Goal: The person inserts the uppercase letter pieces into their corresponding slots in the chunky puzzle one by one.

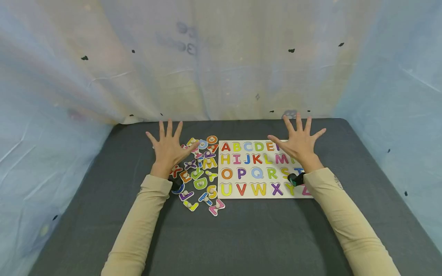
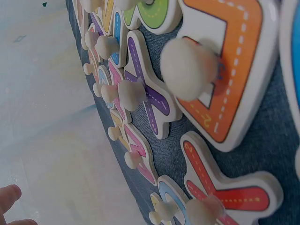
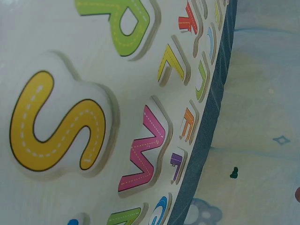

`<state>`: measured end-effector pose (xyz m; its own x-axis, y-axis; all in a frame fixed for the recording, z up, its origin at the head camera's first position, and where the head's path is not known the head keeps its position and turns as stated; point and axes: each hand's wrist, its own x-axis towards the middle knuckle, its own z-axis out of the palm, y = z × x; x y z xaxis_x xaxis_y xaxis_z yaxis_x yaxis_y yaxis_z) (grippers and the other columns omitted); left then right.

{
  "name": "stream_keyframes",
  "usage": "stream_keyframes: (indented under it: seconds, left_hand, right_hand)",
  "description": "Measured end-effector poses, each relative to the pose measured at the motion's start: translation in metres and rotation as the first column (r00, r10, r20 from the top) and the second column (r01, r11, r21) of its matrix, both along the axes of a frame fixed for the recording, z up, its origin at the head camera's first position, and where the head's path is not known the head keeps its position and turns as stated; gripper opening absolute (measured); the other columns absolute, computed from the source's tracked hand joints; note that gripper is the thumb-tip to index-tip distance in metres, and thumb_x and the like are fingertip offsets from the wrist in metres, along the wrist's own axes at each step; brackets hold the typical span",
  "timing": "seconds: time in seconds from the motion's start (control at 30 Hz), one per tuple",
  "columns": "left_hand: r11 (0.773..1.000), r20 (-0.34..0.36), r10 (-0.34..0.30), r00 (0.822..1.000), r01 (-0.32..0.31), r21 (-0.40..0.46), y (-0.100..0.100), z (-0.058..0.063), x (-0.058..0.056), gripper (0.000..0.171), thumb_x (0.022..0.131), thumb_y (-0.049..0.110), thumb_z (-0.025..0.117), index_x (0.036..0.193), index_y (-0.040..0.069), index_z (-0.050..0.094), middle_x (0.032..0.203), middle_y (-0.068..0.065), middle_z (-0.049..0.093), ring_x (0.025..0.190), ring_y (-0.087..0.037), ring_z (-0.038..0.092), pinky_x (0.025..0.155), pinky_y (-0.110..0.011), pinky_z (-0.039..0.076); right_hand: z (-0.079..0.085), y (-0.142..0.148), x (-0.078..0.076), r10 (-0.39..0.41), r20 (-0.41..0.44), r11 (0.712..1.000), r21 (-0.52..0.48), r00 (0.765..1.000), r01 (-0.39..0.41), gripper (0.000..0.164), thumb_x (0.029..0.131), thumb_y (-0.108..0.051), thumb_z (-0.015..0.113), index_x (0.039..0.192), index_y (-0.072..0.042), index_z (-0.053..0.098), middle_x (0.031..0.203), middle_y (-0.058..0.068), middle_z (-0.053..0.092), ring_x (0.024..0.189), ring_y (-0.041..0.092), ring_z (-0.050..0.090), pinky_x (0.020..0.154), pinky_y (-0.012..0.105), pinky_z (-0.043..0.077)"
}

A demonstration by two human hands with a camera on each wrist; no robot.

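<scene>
My left hand point(image 1: 168, 150) is spread wide above the left side of a heap of knobbed letter pieces, holding nothing. Close under it in the left wrist view lie an orange letter piece point(image 2: 239, 70), a purple X piece point(image 2: 152, 101) and a red letter piece point(image 2: 239, 197), each with a round wooden knob. Fingers spread and holding nothing, my right hand point(image 1: 299, 143) is over the right part of a white alphabet puzzle board point(image 1: 248, 150). It covers some letters in the top rows. The right wrist view shows the board's yellow S recess point(image 3: 61, 124) and pink M recess point(image 3: 145, 150).
More pieces lie left of the board, among them a green D point(image 1: 200, 183), a pink Z point(image 1: 216, 207) and a blue T point(image 1: 205, 198). A dark grey cloth point(image 1: 241, 237) covers the table. Pale patterned sheets point(image 1: 224, 69) hang behind and at both sides.
</scene>
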<state>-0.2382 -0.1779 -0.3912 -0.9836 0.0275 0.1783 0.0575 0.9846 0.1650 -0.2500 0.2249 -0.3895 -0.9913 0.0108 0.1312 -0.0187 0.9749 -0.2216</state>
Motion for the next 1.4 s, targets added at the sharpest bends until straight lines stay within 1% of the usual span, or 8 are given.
stream_keyframes:
  seconds: [0.2,0.37,0.47,0.7,0.9,1.1,1.2,1.4]
  left_hand:
    - [1.000,0.023,-0.010,1.000,0.010,-0.015,0.004,-0.006,-0.004,0.100,0.078,0.085,0.038,0.156,0.031,0.006,0.165,-0.011,-0.001,0.152,-0.039,-0.009,0.107,-0.078,-0.004]
    - [1.000,0.021,0.007,1.000,-0.007,0.014,-0.001,-0.001,-0.001,0.100,0.079,0.082,0.043,0.156,0.032,0.006,0.165,-0.010,-0.002,0.152,-0.039,-0.009,0.107,-0.077,-0.009]
    - [1.000,0.014,0.022,1.000,-0.022,0.018,-0.005,0.001,0.003,0.100,0.079,0.080,0.046,0.156,0.031,0.007,0.165,-0.011,0.000,0.152,-0.039,-0.008,0.107,-0.077,-0.008]
    - [0.999,0.023,0.009,1.000,-0.010,0.040,-0.007,0.001,0.006,0.098,0.081,0.078,0.047,0.156,0.031,0.006,0.165,-0.013,0.000,0.152,-0.039,-0.008,0.107,-0.077,-0.009]
    - [0.999,0.008,-0.002,1.000,0.001,0.043,-0.010,0.003,0.008,0.097,0.082,0.075,0.050,0.156,0.029,0.008,0.165,-0.013,0.002,0.152,-0.039,-0.005,0.109,-0.076,-0.006]
    - [0.999,0.028,-0.014,1.000,0.013,0.042,-0.016,0.003,0.008,0.093,0.084,0.075,0.046,0.156,0.028,0.010,0.165,-0.012,0.003,0.153,-0.037,0.002,0.112,-0.073,-0.005]
    - [0.999,0.047,-0.016,0.999,0.014,0.047,-0.020,0.003,0.010,0.090,0.086,0.069,0.049,0.157,0.026,0.012,0.165,-0.012,0.006,0.152,-0.037,0.006,0.114,-0.071,-0.004]
    - [0.997,0.019,-0.028,0.999,0.027,0.068,-0.033,0.007,0.017,0.082,0.090,0.059,0.055,0.155,0.020,0.023,0.159,-0.017,0.024,0.146,-0.040,0.025,0.116,-0.066,0.014]
  right_hand:
    - [-0.001,0.005,0.001,-0.004,0.022,0.999,0.033,1.000,0.003,0.100,0.079,-0.085,0.036,0.156,-0.029,0.008,0.164,0.013,-0.010,0.148,0.048,-0.015,0.098,0.083,-0.013]
    - [0.002,0.003,-0.003,0.001,0.014,0.999,0.044,1.000,-0.001,0.099,0.079,-0.085,0.036,0.156,-0.030,0.008,0.164,0.013,-0.010,0.148,0.049,-0.012,0.098,0.083,-0.013]
    - [0.005,0.000,-0.004,0.016,0.017,0.999,0.043,1.000,-0.017,0.100,0.078,-0.086,0.035,0.156,-0.030,0.007,0.164,0.013,-0.010,0.148,0.048,-0.013,0.098,0.082,-0.013]
    - [0.007,0.003,-0.001,0.003,0.017,0.999,0.047,1.000,-0.004,0.100,0.079,-0.084,0.038,0.157,-0.028,0.008,0.164,0.013,-0.007,0.149,0.048,-0.010,0.099,0.082,-0.011]
    - [0.007,0.006,0.002,0.010,0.011,1.000,0.015,1.000,-0.010,0.100,0.079,-0.084,0.038,0.157,-0.028,0.007,0.164,0.014,-0.006,0.149,0.047,-0.010,0.100,0.082,-0.011]
    - [0.005,0.011,0.008,0.031,-0.002,0.999,-0.016,1.000,-0.031,0.096,0.082,-0.083,0.033,0.157,-0.028,0.009,0.164,0.015,-0.003,0.149,0.047,-0.007,0.101,0.081,-0.012]
    - [0.003,0.014,0.012,0.059,-0.009,0.998,-0.035,0.998,-0.059,0.092,0.085,-0.079,0.034,0.157,-0.027,0.010,0.164,0.016,-0.001,0.149,0.048,-0.002,0.103,0.081,-0.009]
    - [0.000,0.021,0.021,0.119,-0.036,0.986,-0.116,0.992,-0.123,0.078,0.094,-0.064,0.042,0.155,-0.019,0.021,0.163,0.018,0.004,0.149,0.046,0.006,0.110,0.076,-0.001]
